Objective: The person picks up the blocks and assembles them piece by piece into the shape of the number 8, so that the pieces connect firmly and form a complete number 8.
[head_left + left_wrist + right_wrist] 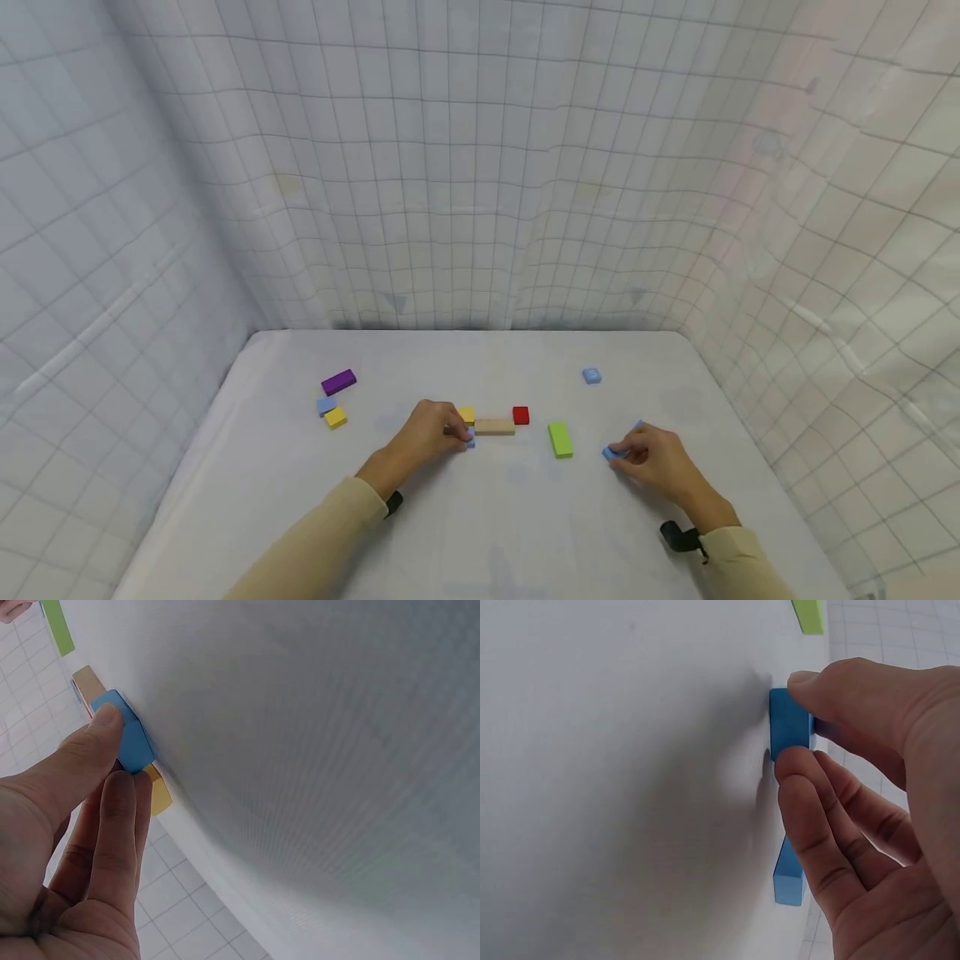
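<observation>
My left hand pinches a blue block between thumb and fingers, low over the white table. Beside that block are a yellow block and a tan wooden block; whether they touch it, I cannot tell. On the right, my right hand grips a second blue block by thumb and fingertips, at table level. Another blue block lies close to those fingers, mostly hidden by the hand in the head view. A lime green block lies between the two hands.
A red block sits just past the tan one. Farther back is a light blue block. At the left lie a purple block, a blue block and a yellow block. Grid-patterned curtains surround the table.
</observation>
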A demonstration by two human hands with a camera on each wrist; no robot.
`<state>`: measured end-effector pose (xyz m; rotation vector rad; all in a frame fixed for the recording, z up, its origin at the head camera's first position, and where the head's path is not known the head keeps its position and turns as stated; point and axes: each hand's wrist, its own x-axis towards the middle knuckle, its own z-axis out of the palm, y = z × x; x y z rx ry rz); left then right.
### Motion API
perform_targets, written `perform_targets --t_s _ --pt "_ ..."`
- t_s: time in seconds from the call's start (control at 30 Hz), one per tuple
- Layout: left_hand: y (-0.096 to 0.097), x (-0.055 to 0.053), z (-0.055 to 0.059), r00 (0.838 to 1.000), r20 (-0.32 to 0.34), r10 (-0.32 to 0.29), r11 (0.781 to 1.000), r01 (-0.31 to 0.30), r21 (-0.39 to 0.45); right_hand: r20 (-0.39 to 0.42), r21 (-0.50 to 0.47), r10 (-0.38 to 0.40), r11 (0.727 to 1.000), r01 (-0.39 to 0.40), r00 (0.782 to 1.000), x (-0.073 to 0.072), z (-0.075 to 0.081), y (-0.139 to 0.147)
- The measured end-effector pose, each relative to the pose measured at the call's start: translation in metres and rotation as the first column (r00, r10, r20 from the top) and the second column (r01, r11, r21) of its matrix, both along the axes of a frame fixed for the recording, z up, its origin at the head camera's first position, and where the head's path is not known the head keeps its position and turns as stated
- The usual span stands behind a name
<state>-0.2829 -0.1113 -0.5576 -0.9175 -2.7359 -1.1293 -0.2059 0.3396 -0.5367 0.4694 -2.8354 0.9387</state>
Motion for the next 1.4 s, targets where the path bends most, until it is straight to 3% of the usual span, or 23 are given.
perform_targets --t_s 0.13,0.17,0.37,0.4,0.43,0.53,0.63,0.77,0.97,1.1,1.13,1.27,1.37,1.4 --pt "0.006 0.016 0.027 0.996 0.083 0.041 0.999 -0.04 -0.015 0.021 -0.004 0.05 0.999 -0.05 0.999 -0.001 -0.002 -0.003" --pt "0.005 0.011 0.02 0.995 0.088 0.043 0.999 -0.042 -0.013 0.026 -0.002 0.06 0.998 -0.06 0.998 -0.001 -0.002 -0.004" --pt "0.007 0.014 0.022 0.996 0.065 0.062 0.997 -0.059 -0.046 0.041 0.003 0.135 0.991 -0.135 0.99 -0.001 0.0 -0.009" --pt "0.009 0.019 0.032 0.996 0.064 0.066 0.996 -0.063 -0.058 0.041 -0.002 0.148 0.989 -0.148 0.988 0.0 0.0 -0.011" --pt "0.008 0.02 0.031 0.997 0.055 0.062 0.997 -0.059 -0.054 0.045 -0.007 0.16 0.987 -0.16 0.986 0.0 0.0 -0.013" --pt "0.005 0.018 0.024 0.999 0.027 0.047 0.998 -0.047 -0.032 0.06 -0.029 0.193 0.981 -0.192 0.979 0.002 0.0 -0.017" --pt "-0.002 0.004 -0.003 0.998 -0.06 -0.005 1.0 0.005 -0.004 0.082 -0.04 0.205 0.978 -0.202 0.975 0.004 0.0 -0.021" --pt "-0.006 -0.012 -0.032 0.996 -0.083 -0.021 1.0 0.02 -0.003 0.066 -0.032 0.217 0.976 -0.215 0.974 0.006 0.001 -0.024" --pt "-0.005 -0.022 -0.041 1.0 -0.005 0.014 1.0 -0.014 -0.026 0.032 -0.035 0.245 0.969 -0.244 0.969 0.007 0.003 -0.027" --pt "-0.005 -0.028 -0.046 1.0 -0.001 0.021 0.999 -0.021 -0.044 0.038 -0.034 0.243 0.97 -0.241 0.969 0.007 0.002 -0.029" --pt "-0.005 -0.028 -0.045 1.0 -0.013 0.014 0.999 -0.014 -0.048 0.041 -0.033 0.239 0.971 -0.238 0.97 0.007 0.002 -0.03" --pt "-0.001 -0.009 -0.014 0.998 -0.062 -0.009 0.999 0.006 -0.051 0.054 -0.034 0.236 0.971 -0.235 0.97 0.007 0.0 -0.034" --pt "0.004 0.009 0.014 0.999 -0.038 0.006 0.999 -0.008 -0.051 0.07 -0.034 0.242 0.97 -0.24 0.968 0.008 -0.001 -0.037" --pt "0.005 0.01 0.017 1.0 -0.008 0.015 0.999 -0.015 -0.049 0.071 -0.032 0.246 0.969 -0.244 0.967 0.008 -0.001 -0.038"
